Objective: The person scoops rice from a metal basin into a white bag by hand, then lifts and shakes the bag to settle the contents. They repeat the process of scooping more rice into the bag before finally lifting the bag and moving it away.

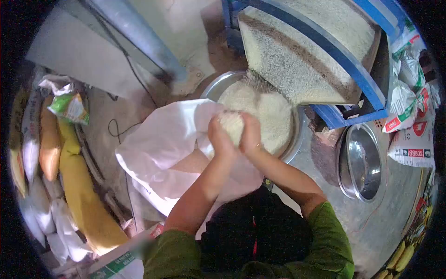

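My left hand (220, 135) and my right hand (251, 131) are cupped together around a heap of pale rice (232, 126). They are over the edge of an open white sack (155, 128), between it and a metal basin. Some brown-toned contents show inside the sack's mouth. The basin (297, 148) holds a large mound of the same rice (277, 122), just beyond my hands. A blue-framed sloping tray (297, 63) covered with grains ends over the basin, and grains fall from its lower edge.
Metal bowls (364, 162) stand on the floor at right. Printed bags (411, 139) hang beside the blue machine frame (369, 88). Filled sacks (86, 190) are piled at left. A blue-grey pipe (144, 39) and a dark cable (123, 49) cross the upper left.
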### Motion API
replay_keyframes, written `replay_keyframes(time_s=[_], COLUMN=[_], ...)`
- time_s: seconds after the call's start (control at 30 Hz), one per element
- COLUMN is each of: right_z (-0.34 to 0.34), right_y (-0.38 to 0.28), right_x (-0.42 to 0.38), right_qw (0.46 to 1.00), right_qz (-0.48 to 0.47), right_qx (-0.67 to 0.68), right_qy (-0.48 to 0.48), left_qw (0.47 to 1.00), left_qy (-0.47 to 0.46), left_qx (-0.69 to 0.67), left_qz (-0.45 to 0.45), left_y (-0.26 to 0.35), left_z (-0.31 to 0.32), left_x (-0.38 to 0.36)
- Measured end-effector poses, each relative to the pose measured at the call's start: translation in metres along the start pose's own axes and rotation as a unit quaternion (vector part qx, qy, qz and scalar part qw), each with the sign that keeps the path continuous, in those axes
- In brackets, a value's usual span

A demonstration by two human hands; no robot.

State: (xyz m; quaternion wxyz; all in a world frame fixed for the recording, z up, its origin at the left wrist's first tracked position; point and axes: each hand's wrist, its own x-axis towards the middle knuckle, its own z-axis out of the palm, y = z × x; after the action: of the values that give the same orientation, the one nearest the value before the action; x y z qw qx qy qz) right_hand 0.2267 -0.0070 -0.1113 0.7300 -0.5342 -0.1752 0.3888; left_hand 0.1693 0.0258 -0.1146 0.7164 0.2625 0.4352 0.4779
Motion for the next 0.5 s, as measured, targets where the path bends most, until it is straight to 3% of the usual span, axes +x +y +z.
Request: replay_keyframes(time_s=[0.07, 0.1, 0.17, 0.23, 0.27, 0.3, 0.33, 0.37, 0.4, 0.43, 0.47, 0.5], right_z=[0.01, 0.007, -0.008, -0.03, -0.044, -0.06, -0.066, -0.086, -0.108, -0.128, -0.147, -0.163], right_y=[0.018, 0.03, 0.053, 0.054, 0.052, 0.045, 0.013, 0.016, 0.024, 0.027, 0.031, 0.038], right_x=[-0.023, -0.03, -0.035, -0.027, -0.02, 0.0, 0.008, 0.024, 0.039, 0.052, 0.059, 0.062], right_qw=[0.971, 0.972, 0.915, 0.923, 0.925, 0.888, 0.946, 0.941, 0.927, 0.89, 0.838, 0.838], right_qz=[0.21, 0.205, 0.075, 0.033, -0.007, -0.246, -0.022, -0.078, -0.134, -0.08, -0.023, -0.02], right_qx=[0.007, 0.012, -0.243, -0.277, -0.309, -0.304, -0.283, -0.317, -0.349, -0.449, -0.542, -0.542], right_qy=[-0.114, -0.112, -0.314, -0.266, -0.221, -0.241, -0.158, -0.088, -0.018, 0.02, 0.057, 0.063], left_qw=[0.995, 0.994, 0.99, 0.944, 0.943, 0.949, 0.946, 0.935, 0.909, 0.889, 0.877, 0.855], left_qy=[-0.006, -0.017, -0.033, 0.093, 0.088, 0.003, -0.082, -0.164, -0.03, -0.108, -0.156, -0.214], left_qx=[0.097, 0.1, 0.106, 0.254, 0.257, 0.224, 0.189, 0.151, 0.364, 0.437, 0.451, 0.471], left_qz=[-0.005, -0.046, -0.092, -0.19, -0.193, -0.221, -0.249, -0.275, -0.198, -0.084, -0.058, -0.039], left_y=[-0.002, 0.016, 0.043, 0.053, 0.055, 0.056, 0.056, 0.056, 0.074, 0.045, 0.03, -0.001], left_z=[-0.061, -0.068, -0.077, -0.086, -0.085, -0.08, -0.072, -0.061, 0.001, -0.003, 0.013, 0.021], left_x=[-0.007, -0.025, -0.033, -0.025, -0.019, -0.01, 0.0, 0.009, -0.017, 0.003, 0.004, 0.017])
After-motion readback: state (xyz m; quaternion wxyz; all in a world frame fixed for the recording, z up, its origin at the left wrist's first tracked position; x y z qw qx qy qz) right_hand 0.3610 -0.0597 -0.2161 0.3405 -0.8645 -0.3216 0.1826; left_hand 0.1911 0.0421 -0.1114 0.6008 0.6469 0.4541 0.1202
